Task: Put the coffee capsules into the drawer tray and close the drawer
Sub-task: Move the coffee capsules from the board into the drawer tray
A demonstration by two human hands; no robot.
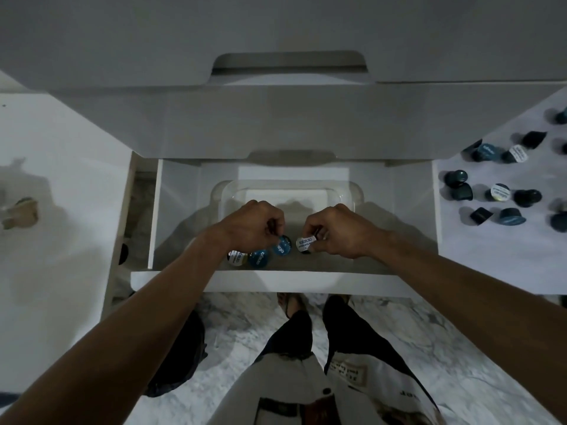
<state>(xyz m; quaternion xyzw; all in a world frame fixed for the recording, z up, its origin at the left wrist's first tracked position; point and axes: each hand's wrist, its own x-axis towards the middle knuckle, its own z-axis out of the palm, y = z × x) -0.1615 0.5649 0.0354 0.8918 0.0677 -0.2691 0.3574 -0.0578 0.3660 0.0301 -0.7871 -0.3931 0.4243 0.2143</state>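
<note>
Left hand [251, 223] pinches blue capsule [281, 246]; right hand [336, 230] pinches white-lidded capsule [305, 244]

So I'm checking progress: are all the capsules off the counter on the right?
No, a dozen or so capsules lie scattered on the counter right of the open drawer.

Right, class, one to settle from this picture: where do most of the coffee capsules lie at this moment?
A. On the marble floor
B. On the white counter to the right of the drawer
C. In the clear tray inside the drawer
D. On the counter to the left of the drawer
B: about a dozen loose capsules lie on the right-hand counter, while only four show in the clear tray at the hands.
</note>
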